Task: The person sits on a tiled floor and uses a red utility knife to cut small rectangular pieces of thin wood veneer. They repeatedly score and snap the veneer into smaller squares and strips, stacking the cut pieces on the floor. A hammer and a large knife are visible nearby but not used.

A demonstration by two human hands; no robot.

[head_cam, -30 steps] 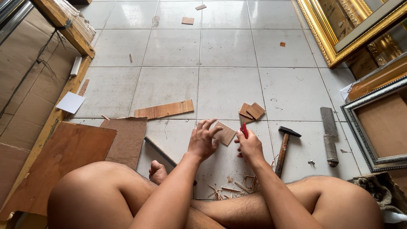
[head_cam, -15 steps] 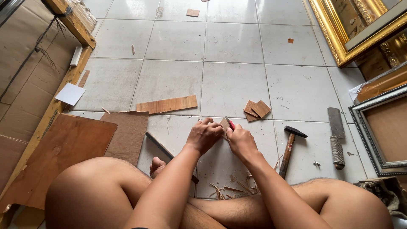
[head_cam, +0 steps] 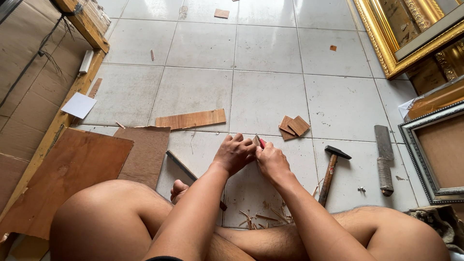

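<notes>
I sit on a white tiled floor with both hands together over it. My left hand (head_cam: 234,153) is closed around a small thin piece of wood (head_cam: 256,140), of which only the top edge shows. My right hand (head_cam: 271,159) grips a small red-handled tool (head_cam: 262,143) whose tip presses against that piece. The two hands touch each other. Wood shavings (head_cam: 261,216) lie on the tile just below them, between my legs.
A hammer (head_cam: 330,170) and a cleaver with wrapped handle (head_cam: 384,159) lie to the right. Small wood squares (head_cam: 293,126), a wood strip (head_cam: 191,119) and brown boards (head_cam: 145,152) lie around. Picture frames (head_cam: 425,159) stand at right, a gilded frame (head_cam: 382,43) behind.
My hands came together: the left one closed fully around the wood piece and the right one brought the red tool against it. The view shifted slightly downward.
</notes>
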